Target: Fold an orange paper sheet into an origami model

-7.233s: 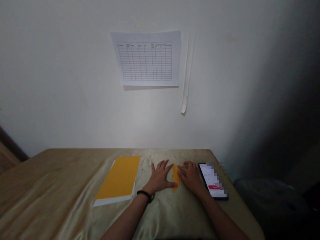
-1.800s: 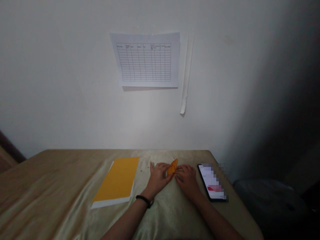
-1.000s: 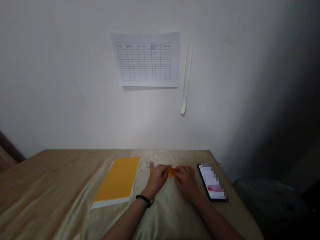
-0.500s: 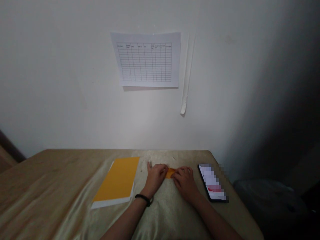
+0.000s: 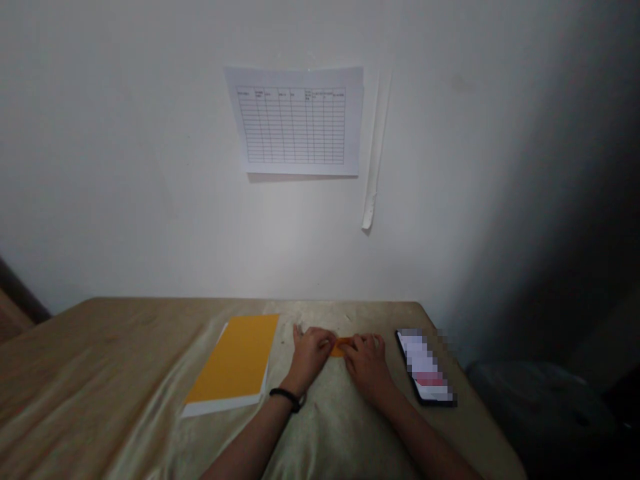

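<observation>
Between my two hands, on the cloth-covered table (image 5: 350, 420), is a small piece of orange paper (image 5: 341, 348). My left hand (image 5: 313, 350) grips its left side with thumb and forefinger, while the little finger sticks out. On the other side, my right hand (image 5: 367, 360) has its fingers closed over the paper's right edge. Much of the paper's outline is hidden under the fingers, so its folds are hard to make out. A dark band (image 5: 286, 398) circles my left wrist.
Left of my hands lies a stack of orange and white paper sheets (image 5: 235, 360). A phone (image 5: 425, 367) with a lit, blurred screen lies to the right. A printed table sheet (image 5: 295, 127) hangs on the wall behind, beside a white strip (image 5: 375, 153).
My fingers have shifted slightly on the orange paper, and its visible part looks a little different. The stack and phone stay where they were.
</observation>
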The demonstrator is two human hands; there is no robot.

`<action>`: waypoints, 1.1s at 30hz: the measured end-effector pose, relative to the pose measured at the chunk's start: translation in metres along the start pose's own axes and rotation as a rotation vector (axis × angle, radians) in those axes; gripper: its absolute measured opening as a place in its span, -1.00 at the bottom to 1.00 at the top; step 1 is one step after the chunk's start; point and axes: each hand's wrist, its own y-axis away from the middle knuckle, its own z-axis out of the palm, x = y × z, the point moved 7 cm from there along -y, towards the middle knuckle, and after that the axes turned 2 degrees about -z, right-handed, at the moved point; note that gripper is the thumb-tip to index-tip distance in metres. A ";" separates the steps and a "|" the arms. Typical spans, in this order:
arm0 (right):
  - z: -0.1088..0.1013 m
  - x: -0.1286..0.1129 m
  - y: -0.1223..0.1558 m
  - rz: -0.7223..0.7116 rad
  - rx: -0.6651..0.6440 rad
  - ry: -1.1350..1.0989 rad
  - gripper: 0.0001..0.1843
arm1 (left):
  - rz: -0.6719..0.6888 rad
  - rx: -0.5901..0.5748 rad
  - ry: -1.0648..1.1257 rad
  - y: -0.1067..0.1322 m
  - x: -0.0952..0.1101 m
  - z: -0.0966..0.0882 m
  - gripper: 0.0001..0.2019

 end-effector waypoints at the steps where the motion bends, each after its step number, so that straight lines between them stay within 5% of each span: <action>1: 0.001 0.000 0.000 0.001 0.001 0.008 -0.70 | 0.001 0.000 -0.002 0.000 0.000 0.000 -0.83; 10: -0.002 -0.001 0.001 -0.022 -0.001 -0.019 -0.79 | -0.008 0.002 0.004 0.001 0.000 -0.001 -0.83; 22: -0.011 0.025 0.003 0.036 0.106 -0.126 -0.51 | -0.031 -0.040 0.026 -0.001 -0.001 0.001 -0.83; 27: -0.014 0.022 0.002 0.002 0.121 -0.115 -0.67 | -0.031 -0.039 0.048 0.000 0.001 -0.001 -0.83; 33: -0.012 0.029 0.000 0.018 0.113 -0.119 -0.69 | 0.122 -0.068 0.009 0.002 0.017 -0.001 -0.83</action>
